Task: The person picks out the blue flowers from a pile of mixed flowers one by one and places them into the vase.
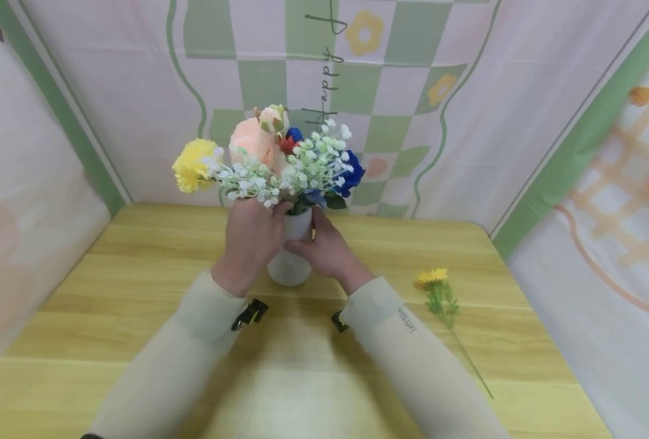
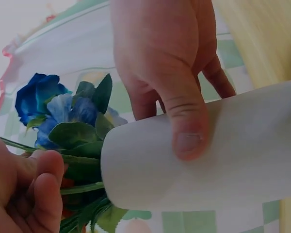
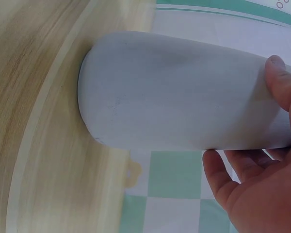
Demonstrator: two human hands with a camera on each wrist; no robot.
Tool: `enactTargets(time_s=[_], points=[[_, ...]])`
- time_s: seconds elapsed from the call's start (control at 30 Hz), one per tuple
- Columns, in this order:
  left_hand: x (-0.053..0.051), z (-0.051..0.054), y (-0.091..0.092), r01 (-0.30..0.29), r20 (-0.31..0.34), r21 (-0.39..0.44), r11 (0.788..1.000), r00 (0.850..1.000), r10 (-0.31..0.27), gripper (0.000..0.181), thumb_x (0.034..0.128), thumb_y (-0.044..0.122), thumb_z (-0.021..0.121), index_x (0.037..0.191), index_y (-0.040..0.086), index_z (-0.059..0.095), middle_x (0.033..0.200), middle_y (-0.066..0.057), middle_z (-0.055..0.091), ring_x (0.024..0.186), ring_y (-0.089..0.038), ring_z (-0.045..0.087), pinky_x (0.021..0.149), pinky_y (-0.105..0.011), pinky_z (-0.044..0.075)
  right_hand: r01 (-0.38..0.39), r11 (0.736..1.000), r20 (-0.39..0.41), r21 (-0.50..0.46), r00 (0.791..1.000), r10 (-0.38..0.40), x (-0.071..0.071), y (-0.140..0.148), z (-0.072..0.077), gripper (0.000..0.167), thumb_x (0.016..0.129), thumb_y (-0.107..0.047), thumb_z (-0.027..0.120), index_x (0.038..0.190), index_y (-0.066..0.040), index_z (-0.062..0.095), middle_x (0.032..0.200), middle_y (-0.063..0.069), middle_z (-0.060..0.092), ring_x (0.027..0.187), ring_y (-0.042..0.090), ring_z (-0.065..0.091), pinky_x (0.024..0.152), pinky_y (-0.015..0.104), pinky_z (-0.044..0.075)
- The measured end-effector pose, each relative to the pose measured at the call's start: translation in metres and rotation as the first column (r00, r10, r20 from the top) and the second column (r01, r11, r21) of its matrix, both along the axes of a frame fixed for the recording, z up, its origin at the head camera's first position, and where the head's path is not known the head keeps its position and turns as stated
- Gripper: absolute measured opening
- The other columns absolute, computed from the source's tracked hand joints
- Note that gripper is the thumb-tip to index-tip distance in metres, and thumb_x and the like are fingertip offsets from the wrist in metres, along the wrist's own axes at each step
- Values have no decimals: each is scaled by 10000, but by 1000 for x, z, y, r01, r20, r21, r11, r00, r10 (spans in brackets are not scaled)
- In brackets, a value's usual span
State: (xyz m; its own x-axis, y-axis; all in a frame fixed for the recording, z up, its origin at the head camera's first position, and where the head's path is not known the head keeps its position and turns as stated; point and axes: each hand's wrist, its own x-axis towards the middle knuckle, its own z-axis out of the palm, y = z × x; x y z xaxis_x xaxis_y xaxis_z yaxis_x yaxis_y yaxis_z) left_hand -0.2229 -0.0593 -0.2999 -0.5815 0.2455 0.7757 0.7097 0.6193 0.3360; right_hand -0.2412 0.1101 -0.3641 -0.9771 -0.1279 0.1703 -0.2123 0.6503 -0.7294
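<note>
A white vase (image 1: 290, 269) stands upright on the table, filled with artificial flowers. My right hand (image 1: 330, 249) grips its upper part from the right; the right wrist view shows the thumb on one side of the vase (image 3: 174, 92) and the fingers along the other. At the mouth, my left hand (image 2: 19, 189) pinches a green stem (image 2: 82, 159). Above it spread white baby's breath (image 1: 316, 161), a yellow pompom bloom (image 1: 194, 164), a large peach flower (image 1: 253, 143), a pale rosebud (image 1: 274, 119) and a blue rose (image 1: 352, 174). The stems' lower ends are hidden inside the vase.
To the right, a yellow flower with a long thin stem (image 1: 440, 299) lies on the wooden table (image 1: 138, 274). A checkered cloth backdrop (image 1: 401, 79) hangs right behind the table, with printed cloths at both sides.
</note>
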Motion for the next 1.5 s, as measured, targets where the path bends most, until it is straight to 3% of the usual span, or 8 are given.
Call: enactTargets(time_s=[0.23,0.47,0.63,0.73,0.87,1.3,1.4,1.5], points=[[-6,-18,-1,-206,-188,-230,951,968,164,225,946,145,657,958,-75,608,839,-229,617,721,-381,629,587,-464,549,13,999,28,-32,1000,-12,2,-3,0,884,884,-394,757,1534,-68,254,1397,132,497,1229,278,521,970,430,486],[-3,-29,-2,-538,-572,-391,747,778,260,231,941,197,652,994,-27,667,956,-217,659,885,-356,638,682,-432,545,20,1000,35,-22,999,-19,4,-5,-1,816,886,-402,753,1500,-76,327,1430,128,482,1256,280,508,990,432,470],[4,-39,-4,-559,-664,-236,795,690,287,258,997,159,539,871,-44,637,797,-200,606,733,-346,602,588,-437,506,19,999,8,-33,1000,-19,4,-6,-3,776,877,-400,766,1463,-70,378,1354,107,527,1161,251,564,912,415,521],[4,-41,-4,-471,-641,-127,873,711,290,318,1024,158,509,832,-69,624,752,-206,584,717,-366,588,586,-469,491,22,999,1,-44,1000,-22,3,-6,-3,786,875,-393,769,1465,-64,368,1350,105,525,1150,242,566,899,415,527],[0,-40,-4,-355,-566,-70,932,784,256,311,1030,148,509,856,-77,632,790,-227,619,814,-403,612,670,-503,506,29,999,-5,-41,1000,-29,3,-6,-3,812,876,-382,768,1484,-68,331,1383,110,504,1194,243,539,937,426,505],[-20,-51,-2,-241,-434,-11,970,875,213,201,887,78,718,755,-59,653,713,-205,590,687,-409,603,509,-506,494,28,999,4,-47,1000,-28,2,-4,-4,898,866,-391,775,1527,-68,260,1412,128,495,1250,282,511,981,455,476],[-19,-53,2,-134,-241,115,984,957,159,178,893,92,695,851,-69,631,805,-211,630,737,-393,624,550,-508,502,28,999,-8,-41,1000,-28,2,-4,-4,884,864,-403,775,1518,-77,278,1388,117,511,1231,269,521,976,442,480],[-16,-54,3,-85,-70,260,962,992,106,215,899,162,680,858,-47,651,777,-176,667,668,-337,643,526,-467,505,28,999,-19,-43,999,-29,1,-5,-5,868,859,-397,781,1507,-85,295,1373,114,521,1221,269,527,976,440,478]])
